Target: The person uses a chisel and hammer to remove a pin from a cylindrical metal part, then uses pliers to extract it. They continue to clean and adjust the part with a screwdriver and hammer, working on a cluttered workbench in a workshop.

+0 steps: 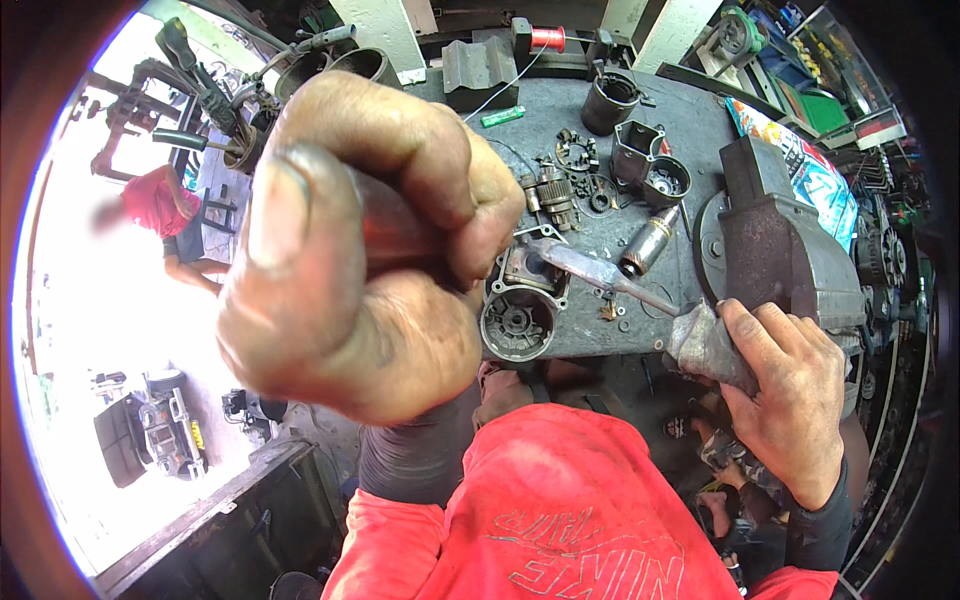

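Observation:
My left hand [370, 240] is raised very close to the camera, its fingers curled in toward the thumb. Whatever lies inside that curl, if anything, is hidden. My right hand [785, 375] grips a grey rag [705, 345] wrapped round the end of a soldering iron [580, 264] with a thin rod and a flat, pointed metal head. The head hangs over the near part of the workbench, above an open metal housing [518, 322]. To its right lies a motor armature [650, 240] with a copper-coloured band.
Gears [552, 195] and small rings lie on the dark workbench [560, 105], with a cylindrical casing [610, 100] behind. At right stands a heavy vise [770, 240] beside a colourful plastic bag [800, 170]. A red spool [547, 39] trails wire. Other people are at the left and below.

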Available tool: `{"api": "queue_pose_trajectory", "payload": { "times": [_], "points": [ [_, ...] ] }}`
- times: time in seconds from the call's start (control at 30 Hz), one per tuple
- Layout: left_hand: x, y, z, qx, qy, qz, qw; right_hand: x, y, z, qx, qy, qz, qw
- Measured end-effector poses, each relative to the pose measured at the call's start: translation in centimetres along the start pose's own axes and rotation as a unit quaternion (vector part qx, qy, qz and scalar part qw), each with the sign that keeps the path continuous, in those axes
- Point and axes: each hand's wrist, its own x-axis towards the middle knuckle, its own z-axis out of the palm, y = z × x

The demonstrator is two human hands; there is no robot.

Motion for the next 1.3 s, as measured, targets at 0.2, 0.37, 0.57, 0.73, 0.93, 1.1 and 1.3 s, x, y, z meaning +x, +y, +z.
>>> {"api": "queue_pose_trajectory", "payload": {
  "times": [0.2,0.37,0.57,0.73,0.93,1.1,1.3],
  "points": [
    [-0.5,-0.6,-0.9,-0.016,-0.083,0.006,0.996,0.0,0.0,0.1,0.006,0.014,-0.007,1.0],
    [-0.9,-1.0,-0.8,-0.011,-0.069,0.002,0.998,0.1,0.2,-0.1,-0.005,0.002,-0.015,1.0],
    [-1.0,-1.6,-1.3,-0.018,-0.081,0.01,0.997,0.1,0.2,-0.1,-0.007,-0.003,-0.013,1.0],
    [-1.0,-1.8,-1.7,-0.026,-0.075,0.028,0.996,0.1,0.2,-0.1,-0.009,0.004,-0.014,1.0],
    [-0.9,-2.1,-2.3,-0.073,-0.044,0.046,0.995,0.2,0.4,0.2,-0.003,0.009,-0.015,1.0],
    [-1.4,-2.1,-2.8,-0.068,-0.041,0.074,0.994,0.2,0.5,0.5,-0.003,0.01,-0.015,1.0],
    [-1.8,-2.2,-3.1,-0.077,-0.055,0.089,0.992,0.4,0.6,0.4,-0.011,-0.004,-0.014,1.0]
  ]
}}
